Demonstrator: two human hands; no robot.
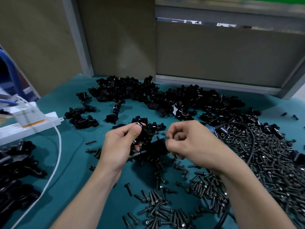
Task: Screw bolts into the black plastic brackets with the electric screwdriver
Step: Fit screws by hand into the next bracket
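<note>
The person's body was visible as two bare hands and forearms; the left hand [122, 146] showed a broad thumbnail, trimmed short; the right hand [189, 142] showed pronounced knuckles; the left forearm [92, 195] and the right forearm [247, 195] were bare along their full visible length.

We cannot tell what small dark piece [167, 138] the right hand [189, 142] pinches; the left hand [122, 146] covers part of its bracket [145, 134], and the bracket pile [16, 162] at the bench's left edge is cropped.
</note>
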